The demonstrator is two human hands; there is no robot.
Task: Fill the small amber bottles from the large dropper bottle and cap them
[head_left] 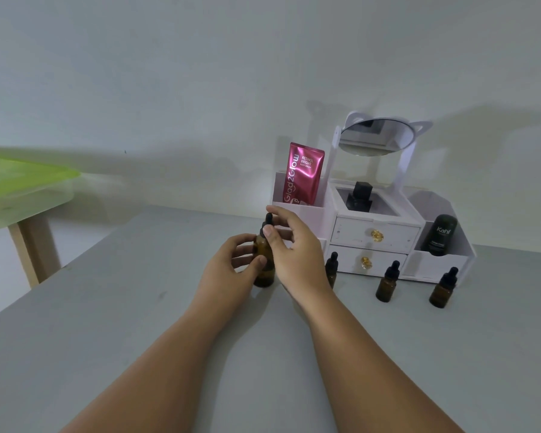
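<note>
Bare forearms (156, 370), bare left hand (228, 270), bare right hand (297, 248)

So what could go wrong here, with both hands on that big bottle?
The right hand pinches the dropper cap while the left hand grips the big bottle; once opened, a tilt could spill liquid on the table. The right wrist sits close to one small bottle and might knock it over.

Clock centre: large dropper bottle (264, 270), upright, left hand (231, 270) round its body, right hand (294, 248) at its cap.
6 to 9 o'clock: open grey bench (107, 339) out to its edges.
1 to 3 o'clock: white organiser (375, 235) with mirror, against the wall.
3 o'clock: first small bottle (331, 270) just behind the right wrist; second small bottle (388, 282) and third small bottle (444, 289) further right, gaps between.
9 to 10 o'clock: green-topped side table (19, 182), apart from the bench.
</note>
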